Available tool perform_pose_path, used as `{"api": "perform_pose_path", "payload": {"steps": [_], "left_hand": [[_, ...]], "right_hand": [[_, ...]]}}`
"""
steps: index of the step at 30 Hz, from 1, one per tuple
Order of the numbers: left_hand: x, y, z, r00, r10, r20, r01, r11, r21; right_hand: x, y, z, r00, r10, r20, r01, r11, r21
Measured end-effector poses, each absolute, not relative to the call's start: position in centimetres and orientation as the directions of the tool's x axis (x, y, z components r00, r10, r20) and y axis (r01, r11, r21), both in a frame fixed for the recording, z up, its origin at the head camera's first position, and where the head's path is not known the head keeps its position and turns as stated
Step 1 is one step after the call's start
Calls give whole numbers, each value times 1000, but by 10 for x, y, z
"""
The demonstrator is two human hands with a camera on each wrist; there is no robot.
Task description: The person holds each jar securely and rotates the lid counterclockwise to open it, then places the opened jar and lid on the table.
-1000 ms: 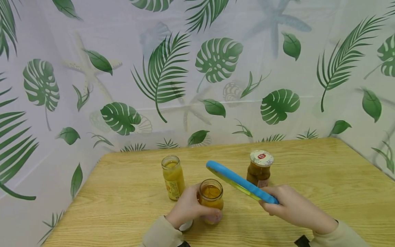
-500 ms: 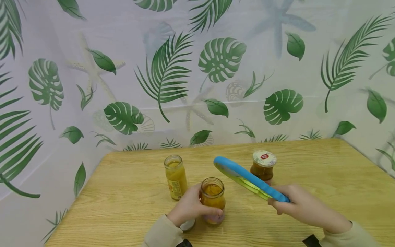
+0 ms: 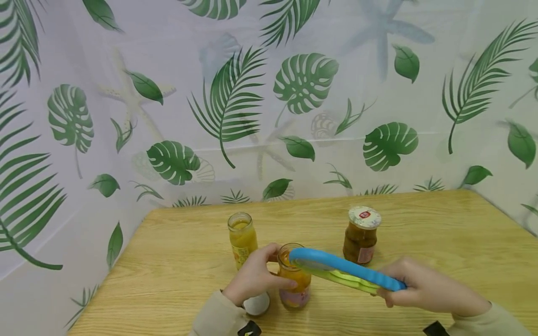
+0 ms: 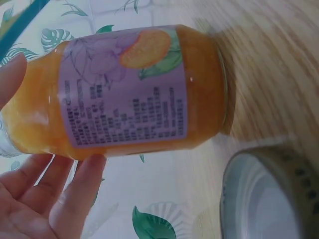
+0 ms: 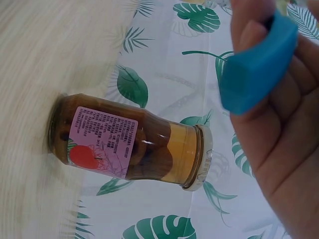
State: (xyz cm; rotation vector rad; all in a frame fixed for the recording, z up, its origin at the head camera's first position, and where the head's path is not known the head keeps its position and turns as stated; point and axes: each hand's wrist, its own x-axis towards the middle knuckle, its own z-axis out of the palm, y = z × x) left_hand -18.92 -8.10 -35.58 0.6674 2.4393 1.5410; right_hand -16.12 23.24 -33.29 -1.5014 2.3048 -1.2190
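My left hand point(image 3: 254, 277) grips an open glass jar of orange fruit point(image 3: 295, 297), thumb on the near side and fingers behind. Its purple label point(image 4: 124, 89) shows a peach in the left wrist view. My right hand point(image 3: 424, 287) holds a blue and lime-green jar opener point(image 3: 349, 269) by its handle end. The opener's rounded head overlaps the jar's mouth in the head view; whether it touches the rim I cannot tell. A loose metal lid point(image 3: 257, 304) lies on the table beside the jar, partly hidden by my left wrist.
Behind my left hand stands a lidless jar of yellow contents point(image 3: 243, 240). A dark brown jar point(image 3: 359, 242) with a white lid point(image 3: 364, 218) stands farther back, beyond the opener. The wooden table point(image 3: 176, 261) ends at a leaf-patterned sheet point(image 3: 252, 154).
The jar opener first rose slightly to the right, then came down over the mouth of the orange fruit jar. My left hand keeps its hold on the jar. The view has shifted a little left.
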Motion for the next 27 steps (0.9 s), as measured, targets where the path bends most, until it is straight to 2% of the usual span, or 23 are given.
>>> {"api": "perform_pose_path", "payload": {"steps": [5,9,18,27], "left_hand": [[-191,-78,-358,-874,469,131,324,359,876],[-195,-75,-360,-873,465,145,341,372,863],[-211,-61,-356,-878,454,151,366,434,823],[-236,-47,-353,-893,434,122,345,485,804]], "right_hand": [[-161,232,-336,-423,-864,275,-730,145,-668],[-162,231,-339,-398,-886,236,-728,150,-669],[-164,235,-343,-490,-872,-13,-490,288,-823],[-171,239,-355,-527,-843,-107,-418,367,-831]]}}
